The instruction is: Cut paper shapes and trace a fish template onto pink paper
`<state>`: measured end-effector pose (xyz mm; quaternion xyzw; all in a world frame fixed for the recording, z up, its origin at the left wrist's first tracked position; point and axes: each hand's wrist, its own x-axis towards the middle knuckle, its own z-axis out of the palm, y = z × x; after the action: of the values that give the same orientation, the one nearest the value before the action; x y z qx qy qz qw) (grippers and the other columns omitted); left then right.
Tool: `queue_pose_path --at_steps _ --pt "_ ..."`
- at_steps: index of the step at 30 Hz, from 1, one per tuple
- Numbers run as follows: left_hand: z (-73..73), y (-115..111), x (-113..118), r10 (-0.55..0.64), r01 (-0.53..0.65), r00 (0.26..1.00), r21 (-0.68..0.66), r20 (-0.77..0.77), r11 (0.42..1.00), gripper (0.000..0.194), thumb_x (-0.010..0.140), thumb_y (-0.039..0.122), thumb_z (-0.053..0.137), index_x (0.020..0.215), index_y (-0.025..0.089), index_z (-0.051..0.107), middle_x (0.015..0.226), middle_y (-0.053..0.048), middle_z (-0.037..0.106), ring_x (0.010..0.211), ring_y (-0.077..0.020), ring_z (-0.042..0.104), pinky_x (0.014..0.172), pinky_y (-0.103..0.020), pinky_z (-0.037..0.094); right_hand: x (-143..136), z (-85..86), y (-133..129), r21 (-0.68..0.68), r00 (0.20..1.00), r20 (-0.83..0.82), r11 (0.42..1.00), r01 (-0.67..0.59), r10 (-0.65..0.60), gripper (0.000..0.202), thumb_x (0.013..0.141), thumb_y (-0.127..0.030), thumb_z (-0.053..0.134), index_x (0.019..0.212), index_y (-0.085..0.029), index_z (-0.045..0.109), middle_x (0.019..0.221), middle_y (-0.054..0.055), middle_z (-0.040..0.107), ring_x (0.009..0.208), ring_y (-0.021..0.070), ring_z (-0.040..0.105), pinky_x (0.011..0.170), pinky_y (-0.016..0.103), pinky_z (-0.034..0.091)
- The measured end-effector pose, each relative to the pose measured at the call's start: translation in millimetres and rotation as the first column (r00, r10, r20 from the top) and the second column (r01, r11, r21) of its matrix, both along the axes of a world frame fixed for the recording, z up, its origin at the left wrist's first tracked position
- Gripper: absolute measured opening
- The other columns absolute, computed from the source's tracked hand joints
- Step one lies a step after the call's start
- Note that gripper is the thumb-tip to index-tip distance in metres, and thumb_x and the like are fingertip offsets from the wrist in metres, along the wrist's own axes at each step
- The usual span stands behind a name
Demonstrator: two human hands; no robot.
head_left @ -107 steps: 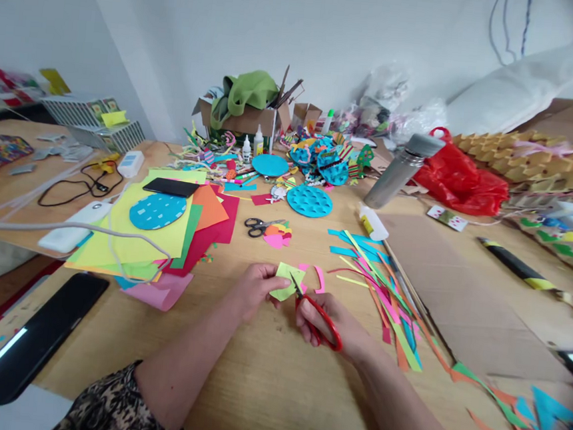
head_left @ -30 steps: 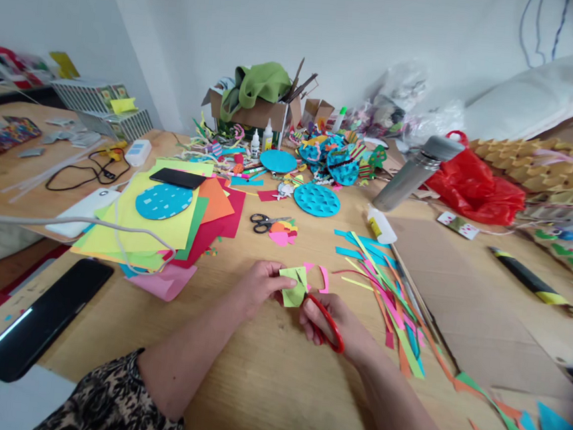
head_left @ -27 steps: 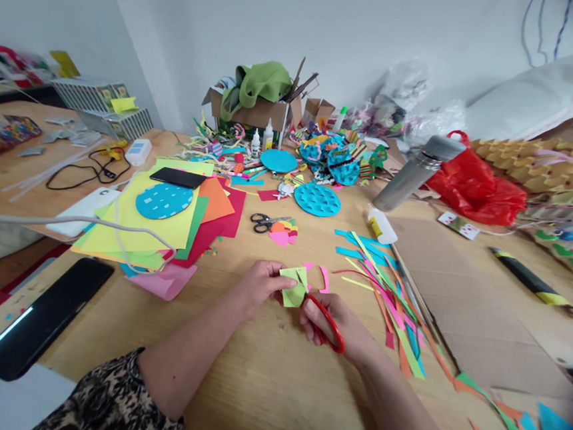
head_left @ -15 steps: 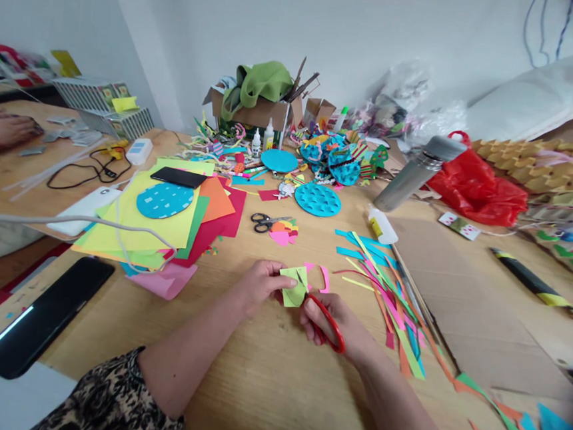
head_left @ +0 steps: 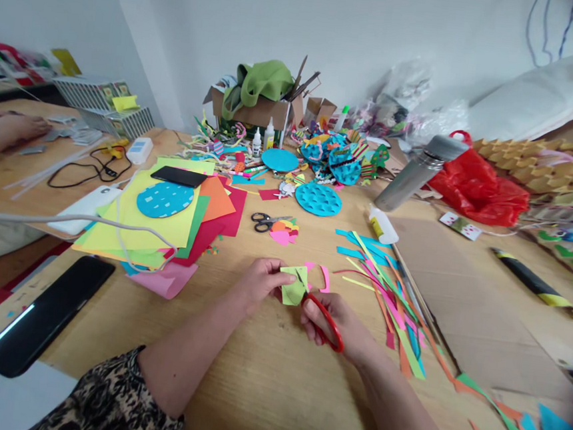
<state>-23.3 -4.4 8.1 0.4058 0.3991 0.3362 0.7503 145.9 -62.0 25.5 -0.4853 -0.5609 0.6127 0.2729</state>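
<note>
The left hand [head_left: 263, 284] pinched a small light green paper [head_left: 290, 293] between its thumb and fingers, and this paper was above the middle of the desk [head_left: 251, 386], near some pink scraps [head_left: 324, 280]. The right hand [head_left: 326, 319] was curled around the handles of the red scissors [head_left: 333, 329], whose blades reached over the same paper, though how far they were parted I could not tell. Farther on, black scissors [head_left: 261, 223] lay next to small coloured cut-outs [head_left: 281, 235], while many paper strips [head_left: 400, 313] were lying at the right and coloured sheets [head_left: 174, 238] at the left.
</note>
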Motion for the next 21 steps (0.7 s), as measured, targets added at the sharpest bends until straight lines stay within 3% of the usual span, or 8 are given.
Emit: queue_pose_path --at_steps 21 --pt "4.4 -1.6 0.2 -0.023 0.023 1.000 0.002 -0.019 1.000 0.030 0.056 0.034 0.077 0.072 0.011 0.066 0.064 -0.003 0.065 0.057 -0.0130 0.057 0.057 -0.026 0.044 -1.2 4.5 -0.6 0.034 0.999 0.032 0.999 -0.019 0.018 0.060 0.077 -0.075 0.051 0.064 -0.017 0.051 0.053 0.001 0.054 0.045 0.0098 0.047 0.044 0.024 0.037"
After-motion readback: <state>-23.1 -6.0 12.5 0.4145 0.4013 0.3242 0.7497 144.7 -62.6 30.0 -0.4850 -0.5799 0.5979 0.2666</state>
